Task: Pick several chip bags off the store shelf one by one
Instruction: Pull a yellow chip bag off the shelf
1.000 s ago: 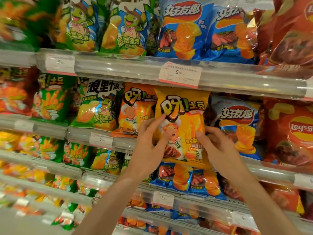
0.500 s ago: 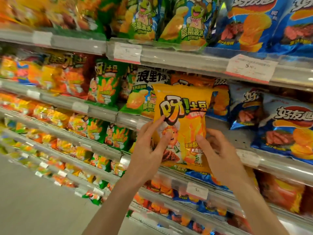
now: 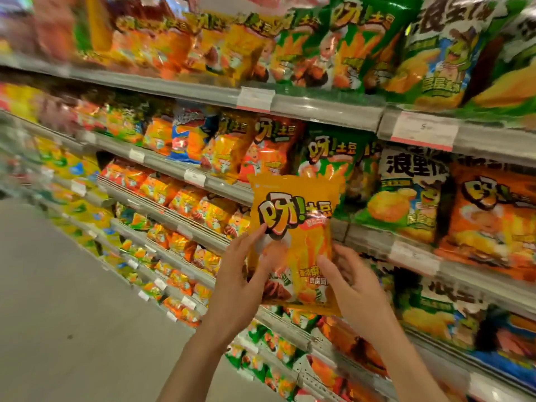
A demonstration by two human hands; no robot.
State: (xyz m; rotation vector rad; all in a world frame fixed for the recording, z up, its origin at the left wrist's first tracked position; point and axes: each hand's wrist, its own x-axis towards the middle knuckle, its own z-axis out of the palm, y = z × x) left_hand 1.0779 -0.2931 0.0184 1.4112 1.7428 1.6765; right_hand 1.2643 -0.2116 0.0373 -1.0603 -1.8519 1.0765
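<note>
Blur covers most of the picture, strongest at the left and along the top, so the bags far down the aisle are only patches of orange, yellow and green and their print cannot be read. The yellow chip bag (image 3: 293, 242) is the clearest thing: it is held upright in front of the shelves, clear of the rows behind it, near the middle of the view. Its lower corners are hidden behind the hands, and the small text near its bottom is partly covered. The left hand (image 3: 237, 282) grips the bag's left edge, with the thumb on the printed front and the other fingers behind, out of sight. The right hand (image 3: 352, 288) closes on the lower right edge in the same way, and its palm side is not visible. Both forearms are cut off by the bottom border. Behind the bag stands a green chip bag (image 3: 330, 169) on the shelf, its lower half hidden. A price tag (image 3: 424, 130) on the shelf rail (image 3: 324, 111) above shows one faint digit, the rest cannot be read. The shelves run away to the left, and their front rails stick out toward the aisle. The grey floor (image 3: 72, 300) at lower left is open room beside the shelves.
</note>
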